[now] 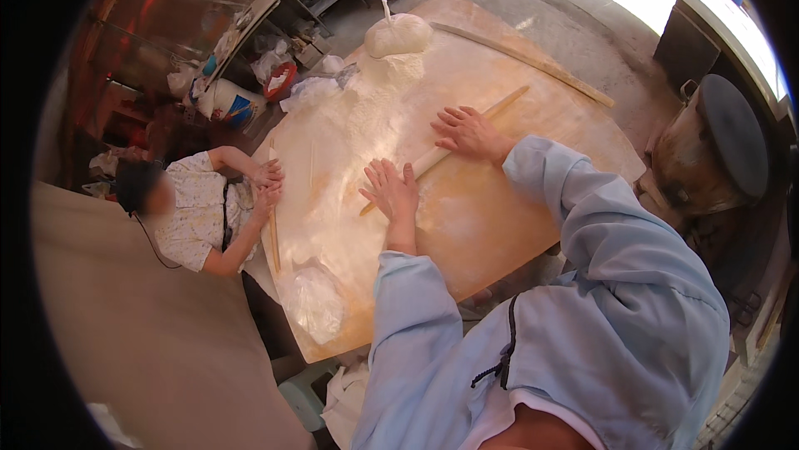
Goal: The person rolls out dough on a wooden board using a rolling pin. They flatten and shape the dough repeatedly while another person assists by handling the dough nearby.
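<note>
A long wooden rolling pin (509, 102) lies diagonally on the floured wooden board (499, 213), its two thin ends showing. Around its middle is a pale layer, apparently dough (429, 161), partly covered by my hands. My left hand (393, 191) rests palm down over the pin's near-left part, fingers spread. Farther right along the pin, my right hand (469, 131) also lies flat with its fingers apart. Neither hand wraps around the pin. Beyond them is a heap of white flour (384, 85), with a tied, filled plastic bag (399, 35) at its far side.
A co-worker (193, 213) at the left edge has both hands at another wooden rod (273, 241). Clear plastic (315, 303) covers something white at the near-left corner. A wooden strip (524, 63) lies along the far-right edge. A lidded metal drum (693, 150) stands right.
</note>
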Tool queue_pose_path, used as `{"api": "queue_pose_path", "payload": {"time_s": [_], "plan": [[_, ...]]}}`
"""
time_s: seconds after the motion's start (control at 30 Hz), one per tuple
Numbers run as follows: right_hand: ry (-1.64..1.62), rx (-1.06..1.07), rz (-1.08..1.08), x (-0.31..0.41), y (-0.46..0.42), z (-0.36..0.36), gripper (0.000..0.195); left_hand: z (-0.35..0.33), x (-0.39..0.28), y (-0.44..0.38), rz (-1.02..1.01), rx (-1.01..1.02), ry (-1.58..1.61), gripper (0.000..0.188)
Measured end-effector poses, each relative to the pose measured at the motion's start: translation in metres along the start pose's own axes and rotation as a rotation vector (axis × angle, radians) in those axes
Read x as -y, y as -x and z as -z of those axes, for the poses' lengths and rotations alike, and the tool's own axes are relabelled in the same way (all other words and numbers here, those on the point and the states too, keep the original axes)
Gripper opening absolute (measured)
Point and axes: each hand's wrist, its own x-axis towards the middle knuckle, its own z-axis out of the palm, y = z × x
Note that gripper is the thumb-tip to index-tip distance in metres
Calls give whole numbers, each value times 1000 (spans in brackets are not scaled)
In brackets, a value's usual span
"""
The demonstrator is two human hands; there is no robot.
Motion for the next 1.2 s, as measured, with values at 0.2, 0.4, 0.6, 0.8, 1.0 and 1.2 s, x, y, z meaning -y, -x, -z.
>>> {"api": "queue_pose_path", "payload": {"time_s": [0.2,0.4,0.6,0.8,1.0,1.2], "plan": [[-483,290,-115,46,151,93,38,11,1,185,276,225,1357,71],[-104,74,-255,35,227,150,24,27,12,235,637,651,1711,49],[-261,48,-322,44,175,117,22,53,-31,144,39,740,945,46],[-641,388,-394,13,173,118,36,5,18,103,-481,-233,164,61],[-717,676,-492,-25,69,152,58,59,59,-17,-763,-293,41,60],[-206,276,-312,-14,-24,163,56,124,72,-49,-568,-308,-71,59]]}}
